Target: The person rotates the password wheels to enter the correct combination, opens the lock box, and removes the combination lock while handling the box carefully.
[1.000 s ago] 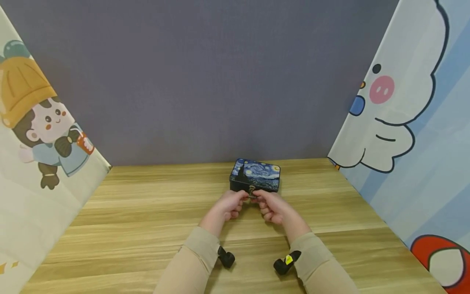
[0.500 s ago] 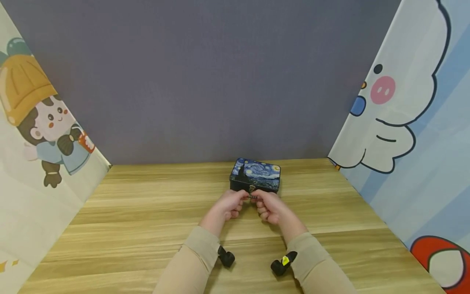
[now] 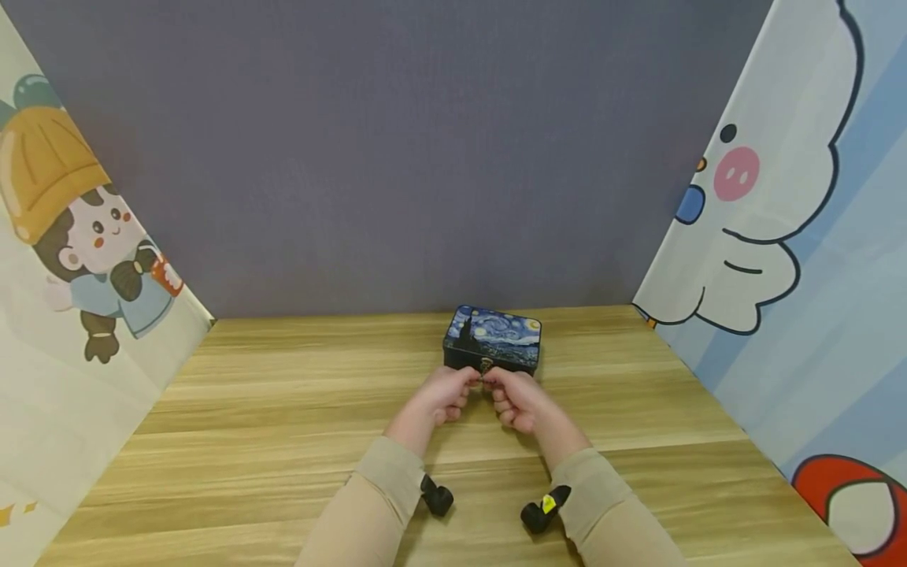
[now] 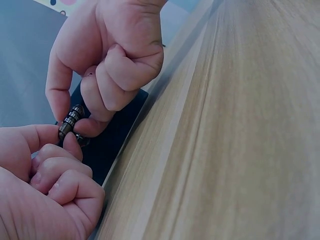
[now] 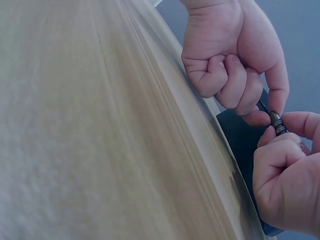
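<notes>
1. Wood-grain table, grey back wall, cartoon-printed side walls.
2. Painted box near the back wall.
3. Left hand and right hand, fingers curled, pinch a lock at the box's front.

A flat grey panel spans the upper centre. Cartoon-printed panels, one cream-white, one blue-and-white, flank left and right. A rectangular, wood-grain tabletop occupies the lower centre.

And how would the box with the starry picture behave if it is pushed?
The box probably keeps its shape, since its edges look straight and crisp. It seems unlikely to tip, being wider than tall and flat on the table. It might slide, as the wood looks smooth.
</notes>
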Demonstrator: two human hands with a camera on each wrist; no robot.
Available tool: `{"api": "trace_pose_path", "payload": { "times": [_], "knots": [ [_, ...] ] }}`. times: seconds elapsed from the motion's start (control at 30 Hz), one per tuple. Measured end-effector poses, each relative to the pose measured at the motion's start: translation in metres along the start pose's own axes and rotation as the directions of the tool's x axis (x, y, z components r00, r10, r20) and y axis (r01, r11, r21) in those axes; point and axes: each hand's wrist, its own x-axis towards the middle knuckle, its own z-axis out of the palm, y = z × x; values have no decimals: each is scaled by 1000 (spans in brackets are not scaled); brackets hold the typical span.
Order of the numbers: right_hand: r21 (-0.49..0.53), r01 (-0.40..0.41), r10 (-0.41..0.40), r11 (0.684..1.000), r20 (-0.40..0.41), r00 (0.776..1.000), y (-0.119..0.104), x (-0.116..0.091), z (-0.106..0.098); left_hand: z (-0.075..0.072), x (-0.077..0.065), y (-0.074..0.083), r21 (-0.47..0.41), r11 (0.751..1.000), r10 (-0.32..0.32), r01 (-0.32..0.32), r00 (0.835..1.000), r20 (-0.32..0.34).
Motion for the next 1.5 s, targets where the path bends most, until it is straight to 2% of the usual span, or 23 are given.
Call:
{"api": "trace_pose_path", "payload": {
  "times": [0.97,1.5],
  "knots": [
    [-4,-6,6,1000,-10,1000,2,5,-1,-2,1,1,1,1000,-9,9,1000,10],
    [-29,-7,7,1000,-11,1000,2,5,0,-1,1,1,-5,1000,14,-13,1000,16]
  ]
}}
